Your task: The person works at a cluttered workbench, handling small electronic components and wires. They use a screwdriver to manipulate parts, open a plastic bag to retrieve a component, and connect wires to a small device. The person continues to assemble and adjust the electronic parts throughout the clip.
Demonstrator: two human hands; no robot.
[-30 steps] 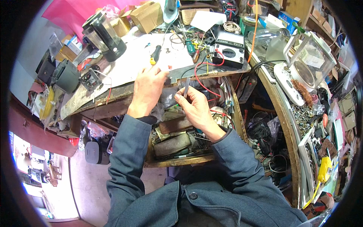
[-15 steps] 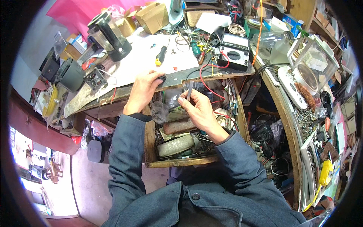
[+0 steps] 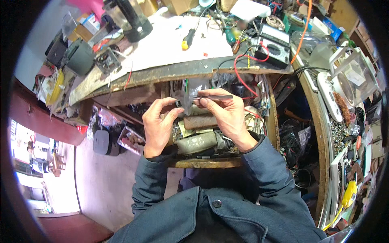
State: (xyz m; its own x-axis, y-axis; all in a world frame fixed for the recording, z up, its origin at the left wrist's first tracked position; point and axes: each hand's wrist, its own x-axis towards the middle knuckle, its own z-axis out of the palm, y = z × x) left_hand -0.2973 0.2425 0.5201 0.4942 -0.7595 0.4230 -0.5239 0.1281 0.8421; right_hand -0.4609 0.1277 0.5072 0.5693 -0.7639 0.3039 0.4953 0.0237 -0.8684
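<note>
Between the thumb and index finger of my left hand is a small black part, too small to name. My right hand pinches a pair of slim metal tweezers, held almost level. Their tips point left toward the black part, with a small gap between. Both hands hover over an open wooden drawer below the bench edge. Inside the drawer, a brown block and a pale, worn oblong piece lie among plastic bags and wires.
On the white-covered bench lie a yellow-and-black screwdriver and a multimeter with red and black leads. A blender-like appliance stands at the back left. The right-hand shelf holds a clear jug and many loose screws.
My left hand has come off the bench edge toward me, lifting the small black part. The tweezers in my right hand have turned from upright to level. My view has shifted down.
</note>
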